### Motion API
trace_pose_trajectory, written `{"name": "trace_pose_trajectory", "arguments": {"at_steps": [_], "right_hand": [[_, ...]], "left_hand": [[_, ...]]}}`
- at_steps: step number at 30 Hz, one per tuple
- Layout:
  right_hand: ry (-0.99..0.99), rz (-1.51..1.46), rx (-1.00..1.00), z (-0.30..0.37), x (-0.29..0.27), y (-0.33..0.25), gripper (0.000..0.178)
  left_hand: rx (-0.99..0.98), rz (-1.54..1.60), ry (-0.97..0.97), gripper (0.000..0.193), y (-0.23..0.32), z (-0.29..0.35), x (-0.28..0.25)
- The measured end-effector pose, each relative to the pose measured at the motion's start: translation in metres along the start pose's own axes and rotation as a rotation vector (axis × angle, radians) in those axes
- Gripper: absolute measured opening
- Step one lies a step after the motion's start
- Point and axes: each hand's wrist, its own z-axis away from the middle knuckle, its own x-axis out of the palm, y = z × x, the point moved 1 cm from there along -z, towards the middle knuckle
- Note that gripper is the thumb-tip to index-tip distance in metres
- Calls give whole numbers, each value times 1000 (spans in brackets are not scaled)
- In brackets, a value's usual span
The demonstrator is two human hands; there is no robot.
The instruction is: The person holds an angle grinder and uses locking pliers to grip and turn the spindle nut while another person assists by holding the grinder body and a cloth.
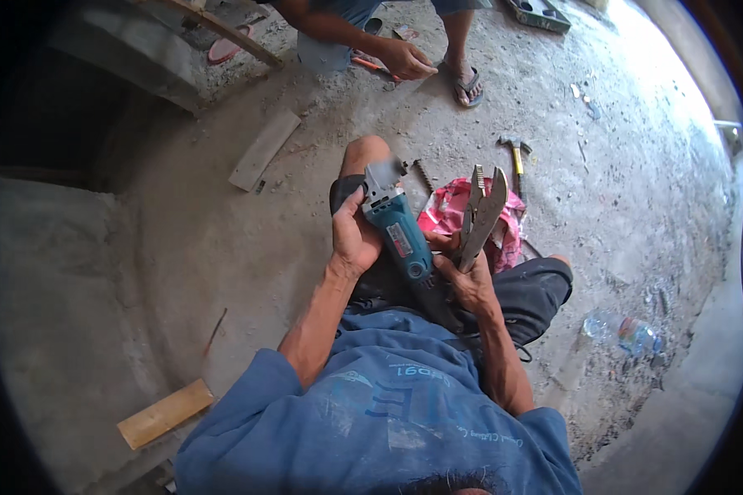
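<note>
A teal angle grinder lies across my lap, its metal head pointing away from me. The small end of that head is smeared, so its detail is unclear. My left hand grips the grinder's left side just behind the head, with the thumb on top. In my right hand is a pair of metal pliers, jaws upward, held beside the grinder's body. Some of the right fingers are hidden behind the tools. A crumpled pink-red plastic sheet lies on the floor just beyond the pliers.
Past the sheet lie a claw hammer and a drill bit. Another person's hand and sandalled foot are ahead. Wooden pieces lie left, one board nearer. A plastic bottle lies right, on the dusty floor.
</note>
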Motion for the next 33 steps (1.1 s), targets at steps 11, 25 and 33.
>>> {"name": "trace_pose_trajectory", "arguments": {"at_steps": [11,25,33], "right_hand": [[-146,105,92,-5,-12,-16,13],[111,662,321,19,-4,-88,41],[22,455,620,28,-4,-136,48]], "left_hand": [[-255,240,-428,63,5,-5,0],[-257,281,-428,79,-11,-3,6],[-248,316,-466,76,-23,-5,2]]}}
